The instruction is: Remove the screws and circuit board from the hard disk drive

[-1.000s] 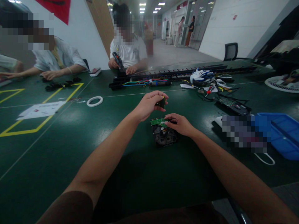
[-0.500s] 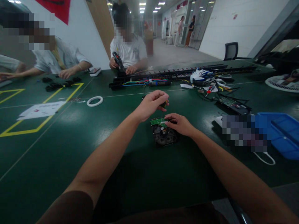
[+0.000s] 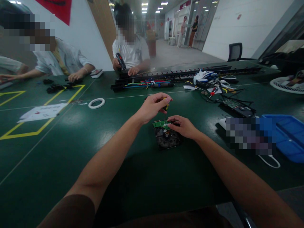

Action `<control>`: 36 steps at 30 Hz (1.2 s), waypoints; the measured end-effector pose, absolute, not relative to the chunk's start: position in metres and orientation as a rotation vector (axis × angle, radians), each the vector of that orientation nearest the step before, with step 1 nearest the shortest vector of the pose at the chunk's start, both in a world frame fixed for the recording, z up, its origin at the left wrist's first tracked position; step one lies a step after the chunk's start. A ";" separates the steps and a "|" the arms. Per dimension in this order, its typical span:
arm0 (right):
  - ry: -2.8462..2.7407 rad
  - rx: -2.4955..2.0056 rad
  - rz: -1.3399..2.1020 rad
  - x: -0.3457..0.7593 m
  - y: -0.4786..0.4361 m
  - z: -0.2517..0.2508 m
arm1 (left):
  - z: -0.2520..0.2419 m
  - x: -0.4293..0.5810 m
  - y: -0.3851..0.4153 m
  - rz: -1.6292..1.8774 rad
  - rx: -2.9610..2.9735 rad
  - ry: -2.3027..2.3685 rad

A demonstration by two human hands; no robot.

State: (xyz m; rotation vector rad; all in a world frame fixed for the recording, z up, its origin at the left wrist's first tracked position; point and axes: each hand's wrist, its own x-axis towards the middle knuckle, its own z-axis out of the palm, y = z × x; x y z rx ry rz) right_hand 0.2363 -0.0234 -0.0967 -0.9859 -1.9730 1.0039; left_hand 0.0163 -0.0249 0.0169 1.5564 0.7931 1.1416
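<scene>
A hard drive [image 3: 166,138] lies on the green table [image 3: 59,148] in front of me, its green circuit board [image 3: 159,123] facing up at the far end. My left hand [image 3: 152,107] is closed round a small screwdriver [image 3: 166,107] with a black and yellow handle, held upright just above the board. My right hand [image 3: 182,126] rests on the drive's right far corner, fingers pinched at the board's edge.
A white tape ring [image 3: 96,103] and papers [image 3: 42,111] lie to the left inside yellow floor lines. A long black rack with coloured wires [image 3: 152,83], gloves [image 3: 204,76] and tools sit beyond. Blue trays [image 3: 287,133] stand at right. Two people work across the table.
My left hand has turned the screwdriver more upright over the board and closed tighter on it. The person at far left has moved a hand along the table.
</scene>
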 end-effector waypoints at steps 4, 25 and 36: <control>-1.974 -0.989 0.984 0.236 -0.024 -0.096 | 0.018 0.016 -0.027 1.103 1.559 0.753; -1.987 -0.993 0.976 0.236 -0.023 -0.097 | 0.023 0.017 -0.031 1.116 1.381 0.737; -1.990 -0.997 0.984 0.237 -0.022 -0.098 | 0.022 0.016 -0.026 1.144 1.511 0.764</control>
